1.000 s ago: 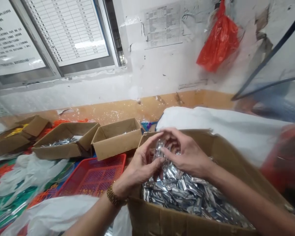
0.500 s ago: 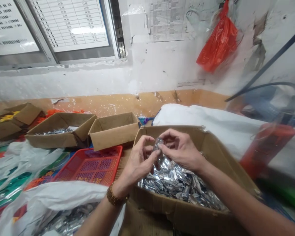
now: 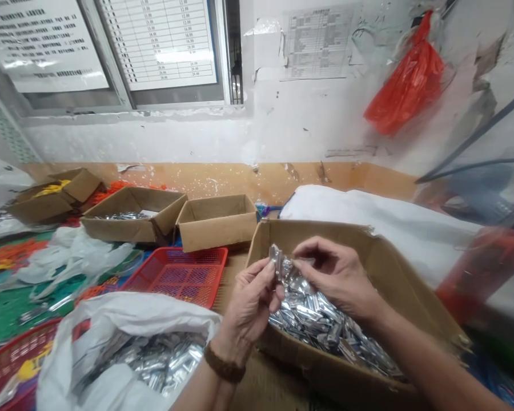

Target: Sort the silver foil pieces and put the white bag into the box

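Left hand [image 3: 252, 299], right hand [image 3: 336, 277] still pinching foil packet [image 3: 282, 267]

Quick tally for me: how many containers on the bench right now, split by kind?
Cardboard boxes: 4, the large one with foil packets under both hands, plus three further left.
Red mesh baskets: 2.
White plastic bags of packets: 1.
Total: 7

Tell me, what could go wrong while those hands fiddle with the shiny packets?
The silver packet, pinched between left hand and right hand, might slip back into the cardboard box and get lost among the pile. The box's torn rim looks weak and could sag further.
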A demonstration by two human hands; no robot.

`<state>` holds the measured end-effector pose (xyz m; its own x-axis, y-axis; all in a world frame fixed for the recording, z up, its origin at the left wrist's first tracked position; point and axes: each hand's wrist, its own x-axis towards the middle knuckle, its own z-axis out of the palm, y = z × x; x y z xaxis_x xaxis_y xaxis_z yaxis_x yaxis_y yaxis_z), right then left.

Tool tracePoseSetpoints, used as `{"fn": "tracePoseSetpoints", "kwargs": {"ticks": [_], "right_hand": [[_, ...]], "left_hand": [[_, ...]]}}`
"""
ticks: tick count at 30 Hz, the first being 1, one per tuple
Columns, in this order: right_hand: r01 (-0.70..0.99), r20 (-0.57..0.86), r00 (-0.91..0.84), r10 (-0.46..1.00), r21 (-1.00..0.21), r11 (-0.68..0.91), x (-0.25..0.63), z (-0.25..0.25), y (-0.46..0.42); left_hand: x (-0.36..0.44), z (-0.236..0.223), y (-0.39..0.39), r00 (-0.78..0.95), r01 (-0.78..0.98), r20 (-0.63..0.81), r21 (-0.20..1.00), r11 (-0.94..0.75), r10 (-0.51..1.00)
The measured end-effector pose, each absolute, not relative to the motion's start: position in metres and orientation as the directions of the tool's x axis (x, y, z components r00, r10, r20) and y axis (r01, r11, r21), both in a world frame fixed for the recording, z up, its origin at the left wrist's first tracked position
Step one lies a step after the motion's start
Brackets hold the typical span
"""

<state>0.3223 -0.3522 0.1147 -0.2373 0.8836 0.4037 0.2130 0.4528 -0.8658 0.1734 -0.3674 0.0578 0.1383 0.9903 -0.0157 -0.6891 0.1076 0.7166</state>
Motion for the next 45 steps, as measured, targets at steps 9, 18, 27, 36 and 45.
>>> {"fn": "tracePoseSetpoints", "kwargs": {"ticks": [9,18,27,36,45], "right_hand": [[0.283,0.639,-0.091,0.764,-0.718,0.635,0.305,0.092,-0.371],[0.528,0.914,-0.069,0.400,-0.307,0.792,0.289,0.070,-0.390],[0.474,0.886,-0.146,0.440,-0.328,0.817,0.287,0.068,-0.391],[0.468,0.899,-0.151,0.410,-0.301,0.831,0.279,0.056,-0.398],[0.409,0.916,-0.112,0.385,-0.310,0.858,0.274,0.052,-0.404]], "left_hand": [[0.165,0.041,-0.392,-0.319,0.083,0.415,0.908,-0.411,0.852],[0.165,0.034,-0.404,-0.128,0.746,0.915,0.343,-0.572,0.382],[0.156,0.024,-0.412,-0.018,0.792,0.917,0.257,-0.554,0.398],[0.162,0.031,-0.418,-0.126,0.747,0.908,0.352,-0.564,0.399],[0.163,0.026,-0.425,-0.241,0.652,0.871,0.472,-0.594,0.428]]}}
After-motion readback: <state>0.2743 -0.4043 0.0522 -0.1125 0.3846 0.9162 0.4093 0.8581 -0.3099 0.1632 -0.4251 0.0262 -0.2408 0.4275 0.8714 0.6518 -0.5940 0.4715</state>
